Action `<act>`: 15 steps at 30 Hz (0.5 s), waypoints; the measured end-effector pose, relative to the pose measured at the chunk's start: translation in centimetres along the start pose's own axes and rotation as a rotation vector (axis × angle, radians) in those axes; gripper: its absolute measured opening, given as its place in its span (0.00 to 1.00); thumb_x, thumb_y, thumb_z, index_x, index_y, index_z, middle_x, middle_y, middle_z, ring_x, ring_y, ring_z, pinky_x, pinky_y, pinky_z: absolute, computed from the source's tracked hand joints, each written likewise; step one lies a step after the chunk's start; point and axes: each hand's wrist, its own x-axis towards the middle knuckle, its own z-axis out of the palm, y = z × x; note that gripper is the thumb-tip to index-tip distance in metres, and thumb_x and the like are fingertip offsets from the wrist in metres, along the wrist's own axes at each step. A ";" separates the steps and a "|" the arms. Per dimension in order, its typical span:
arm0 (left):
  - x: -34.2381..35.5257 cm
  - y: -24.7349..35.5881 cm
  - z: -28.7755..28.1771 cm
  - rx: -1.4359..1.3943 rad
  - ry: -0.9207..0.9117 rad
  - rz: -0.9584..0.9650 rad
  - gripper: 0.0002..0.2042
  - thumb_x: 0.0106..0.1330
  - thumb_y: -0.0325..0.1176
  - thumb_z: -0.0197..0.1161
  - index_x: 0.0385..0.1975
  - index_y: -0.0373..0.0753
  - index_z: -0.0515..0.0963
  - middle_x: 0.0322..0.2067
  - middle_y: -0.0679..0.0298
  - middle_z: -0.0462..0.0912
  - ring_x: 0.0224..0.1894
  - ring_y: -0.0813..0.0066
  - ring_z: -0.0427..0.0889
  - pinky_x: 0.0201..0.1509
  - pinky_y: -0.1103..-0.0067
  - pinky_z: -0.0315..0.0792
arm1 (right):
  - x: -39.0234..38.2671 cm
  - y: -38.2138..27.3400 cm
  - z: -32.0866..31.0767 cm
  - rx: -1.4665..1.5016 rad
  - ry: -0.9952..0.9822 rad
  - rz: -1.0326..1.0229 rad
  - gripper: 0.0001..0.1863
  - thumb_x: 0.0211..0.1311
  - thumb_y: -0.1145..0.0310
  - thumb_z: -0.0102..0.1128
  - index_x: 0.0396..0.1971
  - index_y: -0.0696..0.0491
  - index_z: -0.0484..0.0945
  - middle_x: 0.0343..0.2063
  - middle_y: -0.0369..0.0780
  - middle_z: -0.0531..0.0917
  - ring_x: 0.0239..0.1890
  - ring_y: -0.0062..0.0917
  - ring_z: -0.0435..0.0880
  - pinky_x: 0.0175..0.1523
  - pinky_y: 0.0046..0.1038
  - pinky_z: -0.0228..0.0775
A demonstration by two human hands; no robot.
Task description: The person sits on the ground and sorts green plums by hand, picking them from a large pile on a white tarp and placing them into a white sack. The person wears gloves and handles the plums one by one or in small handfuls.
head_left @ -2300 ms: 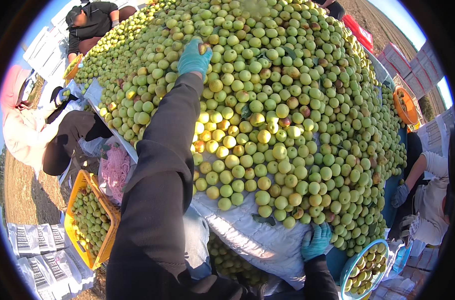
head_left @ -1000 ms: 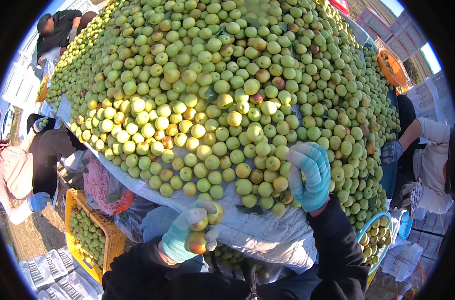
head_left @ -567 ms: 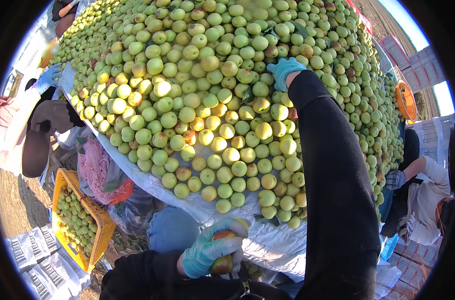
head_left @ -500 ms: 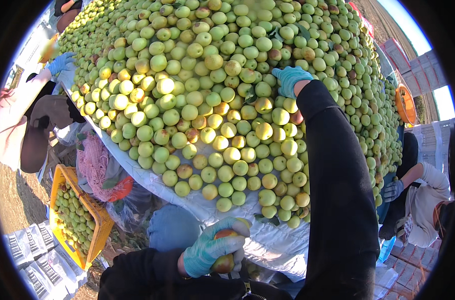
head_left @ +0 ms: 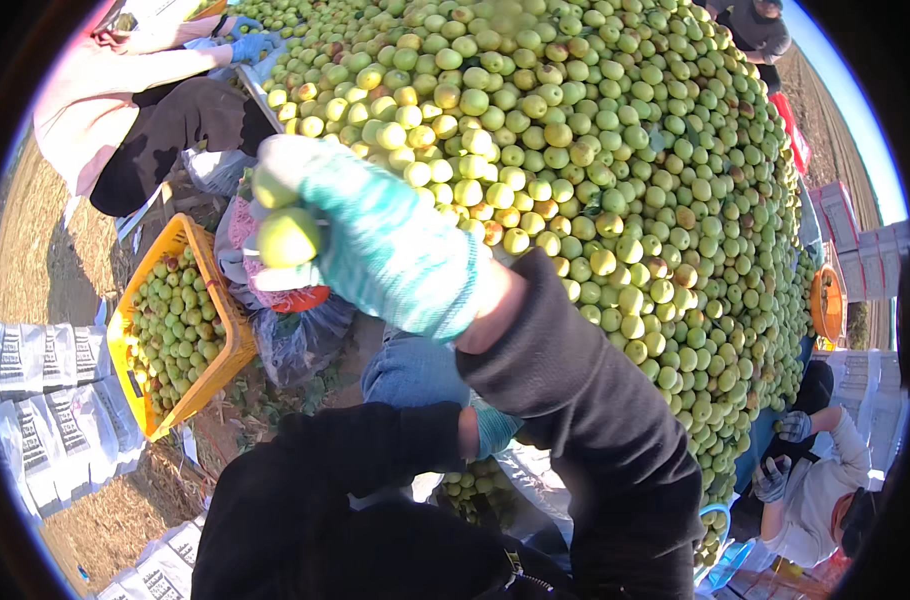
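My right hand (head_left: 370,230), in a teal-striped glove, reaches across the middle, closed on two green fruits (head_left: 287,238) held in front of the pink netting (head_left: 245,223). My left hand (head_left: 493,428) is low beside my jeans (head_left: 410,370), mostly behind my right forearm, its fingers hidden. Beyond both hands rises a large heap of green fruit, some blushed red (head_left: 565,110), lying on a pale quilted sheet (head_left: 525,468).
A yellow crate of fruit (head_left: 237,330) stands left; stacked white cartons (head_left: 50,430) line the lower left. A co-worker in pink (head_left: 90,120) sits upper left, another (head_left: 805,500) lower right, a third (head_left: 760,30) top right. An orange basin (head_left: 827,310) is right.
My right hand has come back from the heap and swung left, now carrying fruit. My left hand has gone under the right forearm. The view has turned leftward.
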 end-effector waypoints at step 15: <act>0.1 0.4 2.1 -0.204 0.053 -0.166 0.14 0.62 0.35 0.63 0.44 0.39 0.71 0.32 0.63 0.74 0.26 0.76 0.77 0.25 0.78 0.76 | -12.1 -5.1 -20.1 -1.971 1.066 -0.151 0.09 0.58 0.72 0.57 0.39 0.52 0.81 0.36 0.41 0.83 0.43 0.38 0.79 0.50 0.35 0.71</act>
